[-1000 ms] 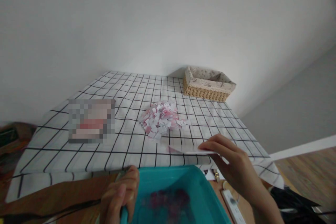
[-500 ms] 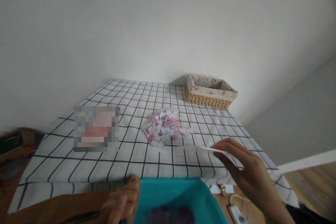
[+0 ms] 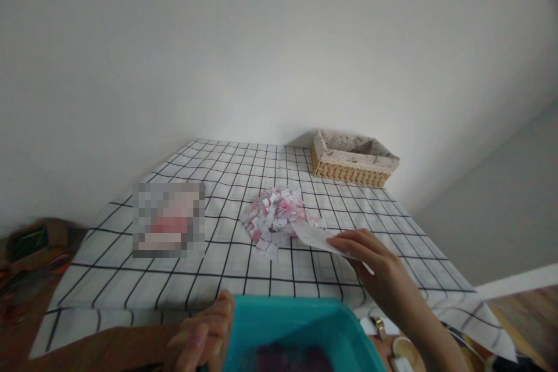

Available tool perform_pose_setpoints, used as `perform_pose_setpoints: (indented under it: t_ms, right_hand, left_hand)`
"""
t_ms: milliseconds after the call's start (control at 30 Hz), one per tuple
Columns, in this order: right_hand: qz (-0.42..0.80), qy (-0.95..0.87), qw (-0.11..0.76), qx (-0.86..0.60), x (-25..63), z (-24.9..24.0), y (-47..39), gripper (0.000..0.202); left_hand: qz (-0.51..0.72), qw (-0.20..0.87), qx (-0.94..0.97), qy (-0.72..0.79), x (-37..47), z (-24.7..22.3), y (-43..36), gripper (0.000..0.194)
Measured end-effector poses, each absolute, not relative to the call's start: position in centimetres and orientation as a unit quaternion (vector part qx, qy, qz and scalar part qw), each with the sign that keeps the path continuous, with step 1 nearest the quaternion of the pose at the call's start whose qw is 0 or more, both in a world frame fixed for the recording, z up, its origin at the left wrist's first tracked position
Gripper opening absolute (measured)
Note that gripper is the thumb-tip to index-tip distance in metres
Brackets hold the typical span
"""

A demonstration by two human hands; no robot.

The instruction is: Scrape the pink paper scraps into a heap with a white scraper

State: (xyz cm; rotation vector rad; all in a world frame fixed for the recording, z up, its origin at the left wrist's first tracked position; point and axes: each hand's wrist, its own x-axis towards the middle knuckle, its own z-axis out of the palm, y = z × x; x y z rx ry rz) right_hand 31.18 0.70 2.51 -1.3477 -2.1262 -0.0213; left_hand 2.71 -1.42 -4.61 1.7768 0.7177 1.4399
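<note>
My right hand (image 3: 370,256) pinches a thin white sheet (image 3: 316,237), whose far end touches the right side of a heap of small white and pink paper scraps (image 3: 276,212). The heap lies on a white cloth with a black grid (image 3: 244,171). At the bottom, my left hand (image 3: 207,331) has its fingers closed at the left rim of a teal bin (image 3: 300,308). Dark, blurred reddish contents (image 3: 288,357) show inside the bin.
A wicker basket with a patterned lining (image 3: 353,165) stands at the back right, near the wall. A blurred-out flat item (image 3: 170,221) lies on the left of the cloth. A watch (image 3: 379,326) and a white plug strip (image 3: 401,363) are at the lower right.
My right hand has moved left with the white sheet, which now reaches the edge of the heap. My left hand stays at the bin. The view has shifted slightly.
</note>
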Motion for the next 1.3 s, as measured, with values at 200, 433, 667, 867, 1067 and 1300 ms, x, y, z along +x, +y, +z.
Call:
perform_pose_setpoints:
  t_ms: [200,433,667,867,1067,1300]
  right_hand:
    - [-0.043,-0.783,0.336,-0.521,31.4,2.7,0.7,0.026]
    - [-0.018,-0.808,0.338,-0.482,31.0,2.7,0.5,0.028]
    - [-0.027,-0.828,0.320,-0.460,30.3,3.1,0.2,0.031]
    - [-0.027,-0.822,0.352,-0.447,30.6,3.4,-0.4,0.028]
    - [0.082,-0.835,0.324,-0.437,29.1,4.1,-1.2,0.029]
    - [0.044,-0.790,0.334,-0.513,29.1,4.2,-0.1,0.017]
  left_hand:
    - [0.536,0.362,0.714,0.269,2.9,-3.5,-1.0,0.063]
    - [0.541,0.353,0.723,0.246,3.1,-2.9,-0.9,0.060]
    - [0.552,0.371,0.701,0.259,3.2,-3.0,-1.0,0.061]
    - [0.529,0.400,0.690,0.290,3.3,-3.0,-1.5,0.064]
    - [0.538,0.387,0.684,0.305,3.1,-3.0,-1.6,0.065]
    - [0.524,0.389,0.702,0.285,2.9,-3.1,-1.2,0.066]
